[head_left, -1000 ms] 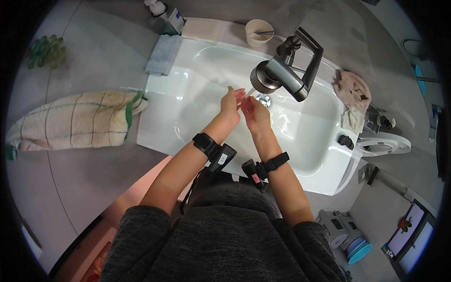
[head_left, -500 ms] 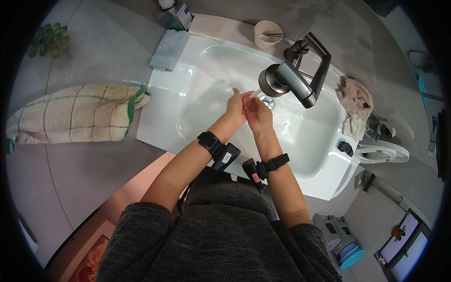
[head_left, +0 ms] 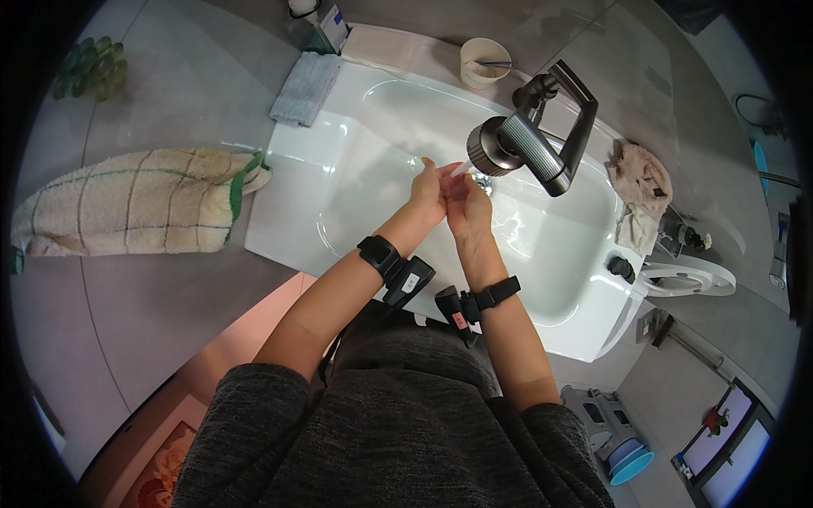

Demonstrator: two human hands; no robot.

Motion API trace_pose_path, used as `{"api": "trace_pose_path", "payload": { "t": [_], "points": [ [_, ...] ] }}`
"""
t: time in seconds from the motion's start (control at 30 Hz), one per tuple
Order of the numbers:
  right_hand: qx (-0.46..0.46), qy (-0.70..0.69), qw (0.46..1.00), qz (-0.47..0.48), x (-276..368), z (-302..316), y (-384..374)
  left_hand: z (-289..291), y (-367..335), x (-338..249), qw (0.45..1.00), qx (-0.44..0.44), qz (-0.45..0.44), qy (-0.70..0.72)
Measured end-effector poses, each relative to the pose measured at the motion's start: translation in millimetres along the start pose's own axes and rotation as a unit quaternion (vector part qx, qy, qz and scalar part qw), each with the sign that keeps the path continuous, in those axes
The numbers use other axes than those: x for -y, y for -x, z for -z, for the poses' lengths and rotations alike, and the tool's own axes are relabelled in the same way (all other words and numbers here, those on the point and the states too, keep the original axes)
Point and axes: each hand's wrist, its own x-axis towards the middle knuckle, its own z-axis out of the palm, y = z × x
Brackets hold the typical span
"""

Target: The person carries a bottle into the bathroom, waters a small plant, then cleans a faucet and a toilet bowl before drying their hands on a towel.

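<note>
Water runs from the dark grey faucet in a thin stream onto my hands, which are cupped side by side, palms up, over the white sink. My left hand touches my right hand along the inner edges, its thumb sticking out. Both hands hold no solid thing; the fingers are slightly curled and stretched out. The metal drain shows just beyond my right fingertips. Black straps with small devices sit on both wrists.
A beige cup with a thin stick stands on the sink's back rim. Left of it lie a soap-coloured tray and a folded grey cloth. A checked towel hangs at left; a pinkish cloth lies at right.
My hands stay under the running water, with the fingers shifted slightly and curled a little more. Nothing else has visibly moved.
</note>
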Motion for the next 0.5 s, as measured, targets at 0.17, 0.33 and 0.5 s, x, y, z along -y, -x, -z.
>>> {"api": "trace_pose_path", "payload": {
  "t": [0.17, 0.33, 0.5],
  "points": [
    [-0.003, -0.002, 1.000, 0.026, 2.5, -1.0, 1.1, -5.3, -2.1, 2.5, 1.000, -0.003, 0.004, 0.005],
    [0.009, 0.029, 0.999, 0.017, 7.1, 9.6, -10.1, -10.7, 4.0, 2.9, 1.000, -0.012, -0.026, -0.002],
    [0.065, 0.040, 0.997, -0.024, 1.3, 13.5, -22.3, -0.2, -3.2, 3.2, 0.997, -0.050, -0.051, 0.031]
  ]
}}
